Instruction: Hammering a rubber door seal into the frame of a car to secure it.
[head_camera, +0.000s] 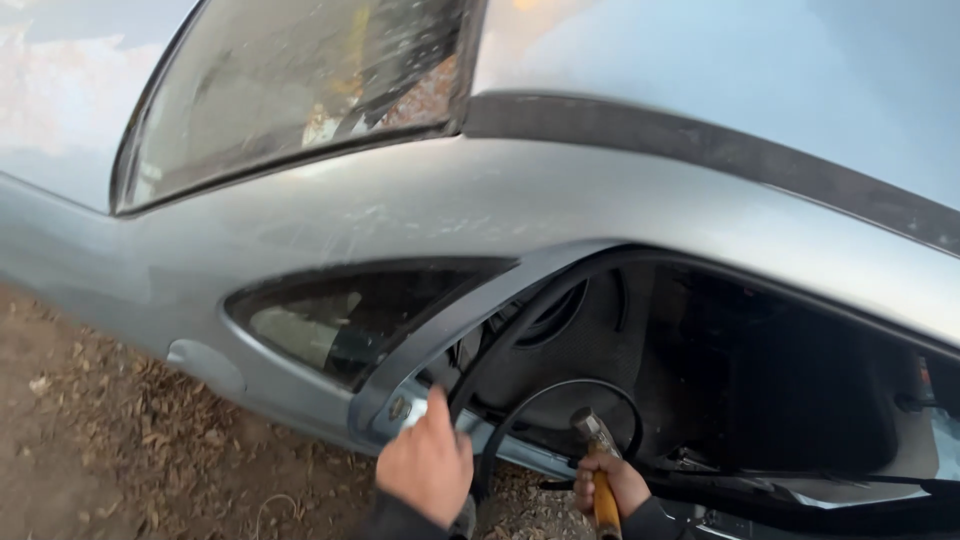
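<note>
I look at the side of a silver-grey car body (500, 205) with its door opening bare. My left hand (425, 462) presses on the lower front edge of the metal pillar (440, 330), next to a loose black rubber seal (520, 410) that curls out of the frame. My right hand (612, 485) grips a hammer (598, 440) with a yellow-orange handle; its metal head sits just inside the opening, close to the seal loop.
A small triangular quarter window (330, 320) lies left of the pillar, and the dusty windshield (290, 80) is above. The dark cabin interior (760, 380) fills the opening. Brown dirt with dry leaves (110, 440) covers the ground at the lower left.
</note>
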